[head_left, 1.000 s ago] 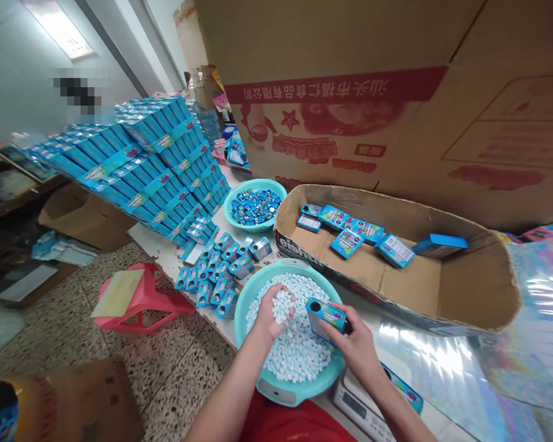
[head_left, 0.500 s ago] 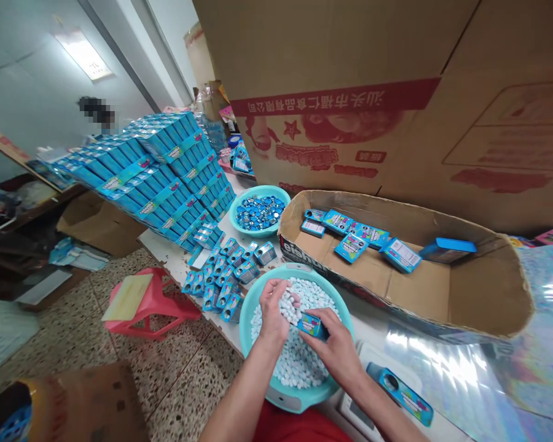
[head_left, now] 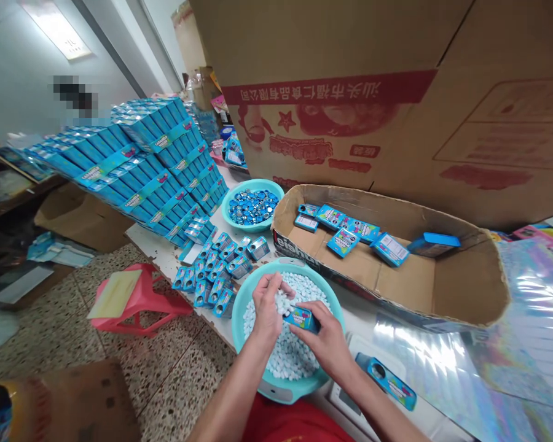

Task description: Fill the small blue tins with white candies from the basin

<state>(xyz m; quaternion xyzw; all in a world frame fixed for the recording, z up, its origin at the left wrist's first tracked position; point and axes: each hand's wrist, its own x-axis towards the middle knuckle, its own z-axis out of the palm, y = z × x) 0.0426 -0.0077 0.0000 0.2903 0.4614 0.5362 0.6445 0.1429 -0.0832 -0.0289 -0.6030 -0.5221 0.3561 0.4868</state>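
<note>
"How do the hands look from where you sit?"

"My left hand [head_left: 268,307] is cupped, its fingers curled partway around a heap of white pellets [head_left: 283,301]. My right hand [head_left: 329,337] is closed on a blue Caramelo box [head_left: 303,318], thumb along the near side and fingers on the far side."

"And where is that box?"

"Above the turquoise basin [head_left: 239,312], its left end right up against the cupped hand. I cannot tell from here whether any pellets are inside it. More of them cover the floor of the basin."

"What's just around the basin?"

"Near right, partly behind my forearm, I have a white scale [head_left: 343,396], and a second box [head_left: 391,382] with a round hole lies on it or just beside it; I can't tell which. On the left stands a cluster of open boxes [head_left: 217,270], holes showing."

"Farther out?"

"Beyond the basin, a turquoise bowl [head_left: 252,228] holds blue and silver round caps [head_left: 253,205]. To its right, a low cardboard tray [head_left: 465,294] has several boxes lying in it, with a big printed carton [head_left: 350,37] behind. Far left I see a tall stack of packed boxes [head_left: 156,162], and nearer, a pinkish-red stool [head_left: 142,307] with a yellowish board [head_left: 115,294] on top."
</note>
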